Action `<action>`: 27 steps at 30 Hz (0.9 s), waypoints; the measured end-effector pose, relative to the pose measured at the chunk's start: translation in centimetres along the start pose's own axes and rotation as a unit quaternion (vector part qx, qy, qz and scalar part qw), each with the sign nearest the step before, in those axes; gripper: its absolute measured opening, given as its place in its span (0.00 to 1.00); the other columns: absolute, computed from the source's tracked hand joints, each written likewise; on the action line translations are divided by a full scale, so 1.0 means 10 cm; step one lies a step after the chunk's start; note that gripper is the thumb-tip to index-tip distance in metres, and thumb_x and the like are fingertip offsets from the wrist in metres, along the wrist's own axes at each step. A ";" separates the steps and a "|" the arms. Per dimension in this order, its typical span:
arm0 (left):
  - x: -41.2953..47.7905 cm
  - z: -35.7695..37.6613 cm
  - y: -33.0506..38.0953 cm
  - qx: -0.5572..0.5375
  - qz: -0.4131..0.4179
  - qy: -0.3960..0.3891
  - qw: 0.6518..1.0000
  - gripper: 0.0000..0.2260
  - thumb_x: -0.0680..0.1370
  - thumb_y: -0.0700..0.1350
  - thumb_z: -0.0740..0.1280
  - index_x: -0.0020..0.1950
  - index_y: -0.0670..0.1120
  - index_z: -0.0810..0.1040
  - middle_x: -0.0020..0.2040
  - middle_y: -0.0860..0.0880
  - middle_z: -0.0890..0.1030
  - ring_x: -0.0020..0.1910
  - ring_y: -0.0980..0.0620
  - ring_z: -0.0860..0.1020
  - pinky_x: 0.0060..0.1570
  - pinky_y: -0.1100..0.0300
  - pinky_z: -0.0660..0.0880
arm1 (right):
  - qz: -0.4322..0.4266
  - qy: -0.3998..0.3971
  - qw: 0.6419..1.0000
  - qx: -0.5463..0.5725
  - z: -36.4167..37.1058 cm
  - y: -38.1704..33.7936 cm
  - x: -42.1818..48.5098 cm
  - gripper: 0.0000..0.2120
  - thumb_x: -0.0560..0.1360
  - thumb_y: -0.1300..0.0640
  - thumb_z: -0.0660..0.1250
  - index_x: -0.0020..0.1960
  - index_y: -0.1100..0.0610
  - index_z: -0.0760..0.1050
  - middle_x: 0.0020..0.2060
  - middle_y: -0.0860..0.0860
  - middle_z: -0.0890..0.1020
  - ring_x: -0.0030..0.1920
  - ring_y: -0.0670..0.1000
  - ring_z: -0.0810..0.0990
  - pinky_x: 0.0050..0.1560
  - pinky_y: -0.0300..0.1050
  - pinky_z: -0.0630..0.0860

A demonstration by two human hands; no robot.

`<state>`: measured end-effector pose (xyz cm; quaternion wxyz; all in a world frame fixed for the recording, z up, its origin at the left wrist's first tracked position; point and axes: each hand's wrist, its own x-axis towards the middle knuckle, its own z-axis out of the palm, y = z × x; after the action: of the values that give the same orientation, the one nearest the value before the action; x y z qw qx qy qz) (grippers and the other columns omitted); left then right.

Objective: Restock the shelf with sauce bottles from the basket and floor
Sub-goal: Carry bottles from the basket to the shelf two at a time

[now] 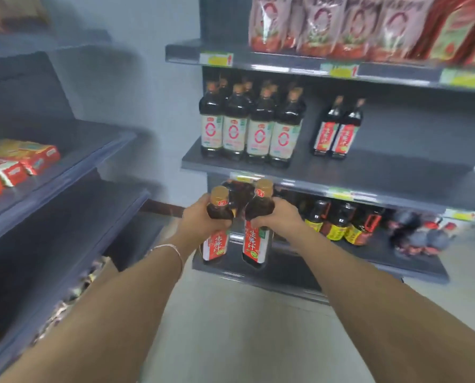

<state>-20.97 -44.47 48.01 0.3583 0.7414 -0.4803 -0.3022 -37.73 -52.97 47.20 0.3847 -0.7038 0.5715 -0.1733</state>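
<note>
Above the pale grey floor (230, 333), the left hand (200, 223) grips a dark red-labelled sauce bottle (216, 246) and the right hand (282, 217) grips a twin bottle (255, 246), both upright. Beyond, the dark grey metal shelf (382, 172) carries two matching bottles (338, 134) beside four larger white-labelled bottles (252, 128), against a pale wall (153, 92).

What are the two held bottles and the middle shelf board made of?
Both left bottle and right bottle: probably clear plastic, glossy, dark sauce showing through, sheen on shoulders; shelf board: likely painted metal, matte grey, thin flat edge. Blur leaves both unconfirmed.
</note>
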 end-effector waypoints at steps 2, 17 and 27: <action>0.13 0.37 0.36 -0.001 0.034 -0.018 0.999 0.24 0.68 0.43 0.75 0.62 0.47 0.73 0.55 0.46 0.80 0.55 0.46 0.78 0.55 0.57 0.73 | 0.017 0.028 0.999 0.014 -0.44 0.26 0.03 0.20 0.63 0.54 0.77 0.54 0.54 0.79 0.49 0.51 0.83 0.51 0.52 0.80 0.54 0.46 0.77; 1.43 1.83 2.20 -0.017 0.167 -0.103 0.980 0.25 0.71 0.45 0.73 0.66 0.48 0.70 0.61 0.46 0.78 0.60 0.45 0.76 0.61 0.52 0.72 | 0.054 0.168 0.982 0.073 -2.58 1.06 0.80 0.24 0.66 0.58 0.76 0.60 0.57 0.75 0.53 0.54 0.82 0.53 0.54 0.80 0.51 0.44 0.75; 2.72 2.35 2.63 0.015 0.152 -0.103 0.983 0.24 0.71 0.46 0.74 0.64 0.45 0.71 0.61 0.45 0.78 0.61 0.44 0.76 0.61 0.52 0.72 | 0.061 0.212 0.966 0.132 -2.99 1.29 2.09 0.25 0.67 0.60 0.75 0.61 0.57 0.72 0.56 0.55 0.81 0.56 0.55 0.79 0.55 0.47 0.76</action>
<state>-42.93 -82.83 53.66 0.3375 0.6298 -0.6265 -0.3115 -60.79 -83.52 52.80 0.3548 -0.5574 0.6540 -0.3684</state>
